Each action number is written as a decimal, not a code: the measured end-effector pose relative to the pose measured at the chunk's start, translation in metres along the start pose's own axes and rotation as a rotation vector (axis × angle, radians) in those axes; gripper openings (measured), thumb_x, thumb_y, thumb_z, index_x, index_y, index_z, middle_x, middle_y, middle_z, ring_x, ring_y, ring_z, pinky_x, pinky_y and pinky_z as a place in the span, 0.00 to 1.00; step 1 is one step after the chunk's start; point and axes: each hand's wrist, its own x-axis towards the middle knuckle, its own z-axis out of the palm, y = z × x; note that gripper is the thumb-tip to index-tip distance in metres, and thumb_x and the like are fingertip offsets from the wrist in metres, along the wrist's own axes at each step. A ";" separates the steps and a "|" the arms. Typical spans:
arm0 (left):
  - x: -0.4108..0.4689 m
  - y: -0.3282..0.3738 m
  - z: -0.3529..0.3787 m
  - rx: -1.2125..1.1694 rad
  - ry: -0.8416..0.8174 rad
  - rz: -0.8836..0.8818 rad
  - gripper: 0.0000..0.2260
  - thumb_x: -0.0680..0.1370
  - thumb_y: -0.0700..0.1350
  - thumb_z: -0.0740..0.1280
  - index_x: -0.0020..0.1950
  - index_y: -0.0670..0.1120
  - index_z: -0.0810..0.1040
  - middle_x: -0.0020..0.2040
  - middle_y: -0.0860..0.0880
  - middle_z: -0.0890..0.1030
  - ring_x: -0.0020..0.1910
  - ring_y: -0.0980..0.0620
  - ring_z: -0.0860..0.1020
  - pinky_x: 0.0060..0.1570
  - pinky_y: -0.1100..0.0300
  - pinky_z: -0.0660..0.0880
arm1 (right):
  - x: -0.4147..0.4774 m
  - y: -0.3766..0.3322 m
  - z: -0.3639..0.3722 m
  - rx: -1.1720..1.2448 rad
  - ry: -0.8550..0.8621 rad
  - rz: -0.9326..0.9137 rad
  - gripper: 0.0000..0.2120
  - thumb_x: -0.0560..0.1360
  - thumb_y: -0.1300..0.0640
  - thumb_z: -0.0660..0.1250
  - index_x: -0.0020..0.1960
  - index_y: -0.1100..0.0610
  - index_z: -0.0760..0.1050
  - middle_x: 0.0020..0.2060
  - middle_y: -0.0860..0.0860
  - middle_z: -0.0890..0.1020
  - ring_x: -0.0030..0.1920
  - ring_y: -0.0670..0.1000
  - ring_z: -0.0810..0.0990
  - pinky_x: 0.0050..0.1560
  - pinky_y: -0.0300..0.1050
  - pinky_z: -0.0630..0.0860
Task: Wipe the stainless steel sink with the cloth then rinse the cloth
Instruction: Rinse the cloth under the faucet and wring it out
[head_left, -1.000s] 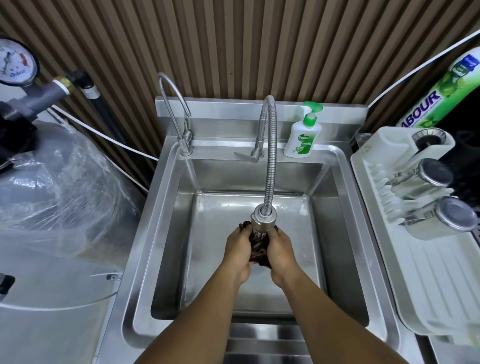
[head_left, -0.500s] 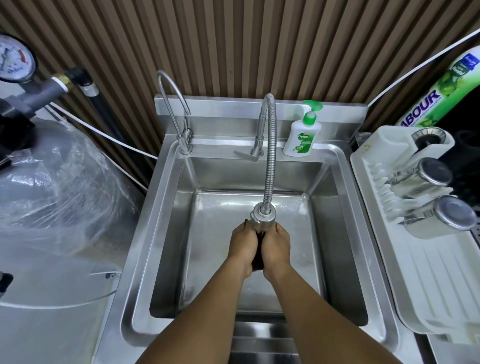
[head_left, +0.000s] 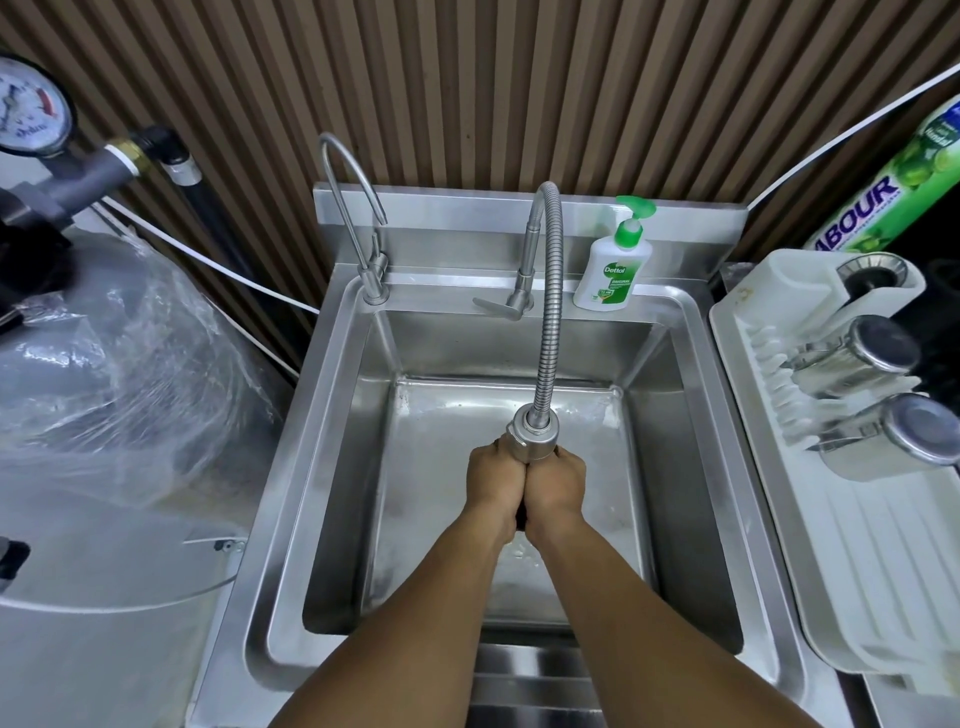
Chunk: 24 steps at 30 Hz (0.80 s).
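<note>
Cloth (head_left: 521, 519) (mostly hidden) gripped in curled fingers of left hand (head_left: 496, 480) and right hand (head_left: 557, 480), under spray head (head_left: 532, 441); we fear bumping it sprays outward.

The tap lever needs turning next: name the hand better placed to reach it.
Left. The left hand and right hand both grip the cloth, but the lever juts left of the hose, so the right would likely cross it.
</note>
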 end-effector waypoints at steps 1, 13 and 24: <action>0.000 0.000 0.000 0.002 0.000 0.004 0.10 0.73 0.44 0.71 0.34 0.42 0.77 0.30 0.46 0.78 0.35 0.44 0.77 0.35 0.54 0.75 | 0.001 0.000 0.001 0.005 0.000 -0.002 0.10 0.63 0.59 0.68 0.28 0.54 0.68 0.27 0.53 0.72 0.33 0.54 0.69 0.36 0.49 0.68; -0.006 0.001 -0.004 0.018 0.008 -0.018 0.09 0.74 0.44 0.68 0.37 0.41 0.77 0.33 0.44 0.78 0.35 0.44 0.77 0.36 0.53 0.75 | 0.009 0.008 -0.001 -0.039 -0.070 0.049 0.06 0.66 0.59 0.70 0.34 0.58 0.73 0.30 0.56 0.74 0.34 0.55 0.73 0.36 0.51 0.70; -0.018 -0.007 -0.042 -0.194 -0.209 -0.198 0.31 0.80 0.70 0.47 0.62 0.54 0.81 0.55 0.46 0.86 0.57 0.41 0.82 0.57 0.36 0.75 | -0.016 -0.011 -0.037 0.223 -0.376 0.282 0.26 0.82 0.42 0.54 0.60 0.58 0.83 0.53 0.60 0.86 0.56 0.60 0.85 0.60 0.57 0.78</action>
